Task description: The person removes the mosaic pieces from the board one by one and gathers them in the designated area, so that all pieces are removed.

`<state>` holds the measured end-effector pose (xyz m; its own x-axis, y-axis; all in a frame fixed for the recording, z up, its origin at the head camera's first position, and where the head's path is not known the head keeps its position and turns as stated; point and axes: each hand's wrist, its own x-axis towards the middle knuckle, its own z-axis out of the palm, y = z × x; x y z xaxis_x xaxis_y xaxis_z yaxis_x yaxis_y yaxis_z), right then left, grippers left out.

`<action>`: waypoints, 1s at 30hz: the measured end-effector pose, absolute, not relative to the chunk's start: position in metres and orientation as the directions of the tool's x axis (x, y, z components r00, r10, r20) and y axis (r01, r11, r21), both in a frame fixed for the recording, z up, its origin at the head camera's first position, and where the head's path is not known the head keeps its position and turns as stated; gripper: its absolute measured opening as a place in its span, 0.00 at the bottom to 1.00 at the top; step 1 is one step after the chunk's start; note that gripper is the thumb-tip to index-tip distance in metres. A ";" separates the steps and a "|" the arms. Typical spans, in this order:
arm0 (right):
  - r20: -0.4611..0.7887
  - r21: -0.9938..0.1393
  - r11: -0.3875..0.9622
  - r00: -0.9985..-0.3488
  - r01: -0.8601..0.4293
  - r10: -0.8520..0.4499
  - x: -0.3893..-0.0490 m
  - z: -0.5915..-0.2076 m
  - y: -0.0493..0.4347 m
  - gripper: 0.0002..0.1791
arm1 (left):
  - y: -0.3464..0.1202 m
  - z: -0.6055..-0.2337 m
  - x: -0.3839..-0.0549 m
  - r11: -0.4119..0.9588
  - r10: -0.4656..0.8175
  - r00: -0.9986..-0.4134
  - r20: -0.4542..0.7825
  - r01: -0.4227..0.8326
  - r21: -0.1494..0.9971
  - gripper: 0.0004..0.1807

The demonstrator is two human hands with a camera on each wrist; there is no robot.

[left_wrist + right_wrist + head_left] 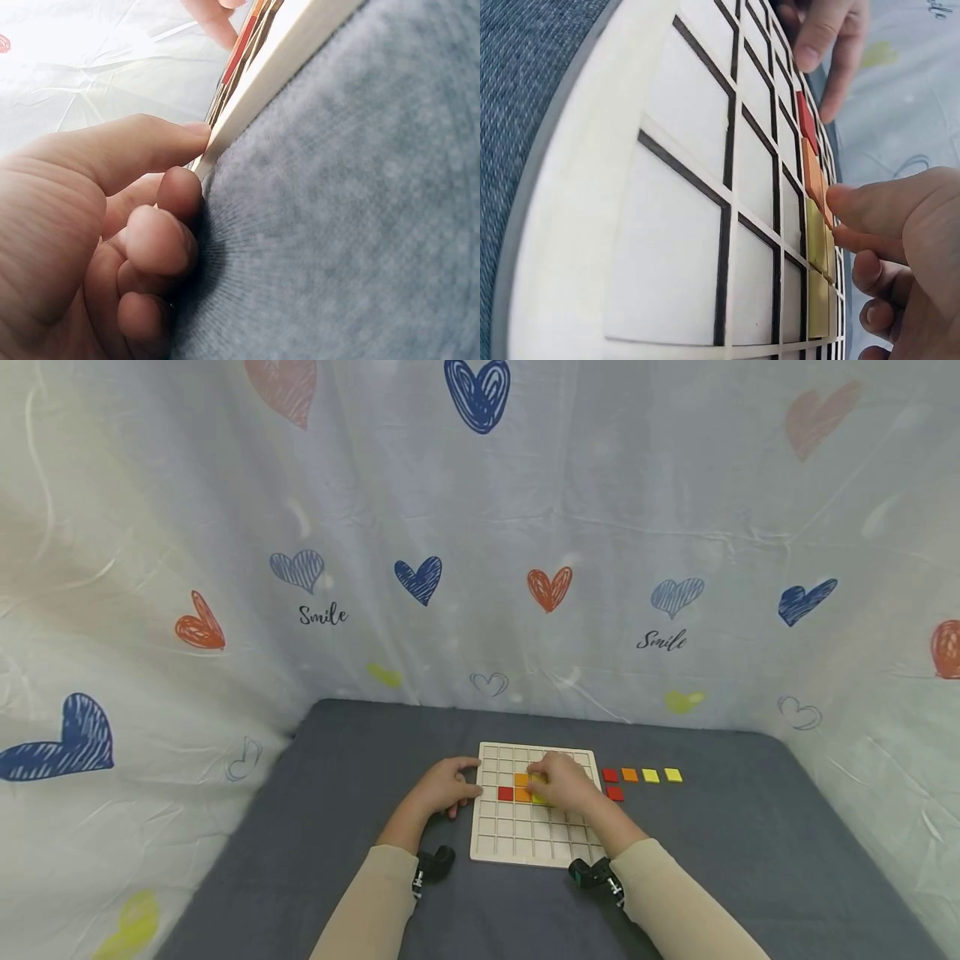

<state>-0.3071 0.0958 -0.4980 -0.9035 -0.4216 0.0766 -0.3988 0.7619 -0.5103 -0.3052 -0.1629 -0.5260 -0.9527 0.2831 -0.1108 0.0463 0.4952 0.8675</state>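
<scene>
A pale wooden grid board [514, 850] lies on the dark cloth. My left hand [442, 787] is at its left edge, with thumb and index fingertips apart and touching the rim; the left wrist view shows the other fingers [154, 240] loosely bent down at the cloth. Over the board's middle, my right hand [567, 783] pinches an orange tile [521, 780] at its right side. One row nearer sit a red tile [506, 794] and another orange tile [522, 795]. In the right wrist view, yellow tiles [819, 307] lie beside them; my right hand partly hides these in the head view.
Right of the board, loose tiles lie on the cloth: a red one [610, 774], an orange one [629, 775] and two yellow ones [673, 775], with another red tile [615, 793] nearer. A heart-printed curtain [480, 635] stands behind the table and at its sides.
</scene>
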 end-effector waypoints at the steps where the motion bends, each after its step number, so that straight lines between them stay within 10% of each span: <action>1: 0.075 -0.501 0.769 -0.905 -0.397 -0.418 -0.306 -0.498 0.095 0.16 | -0.163 -0.526 -0.305 0.496 0.283 -0.953 -0.110 0.047 0.867 0.33; 30: 0.086 -0.653 0.703 -0.950 -0.282 -0.301 -0.304 -0.492 0.093 0.14 | -0.162 -0.525 -0.306 0.501 0.280 -0.953 -0.116 0.042 0.864 0.33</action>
<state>-0.3039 0.0935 -0.4922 -0.9498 -0.3008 0.0864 -0.2821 0.7032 -0.6527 -0.3056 -0.1620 -0.5249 -0.9530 0.2801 -0.1158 0.0423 0.5011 0.8644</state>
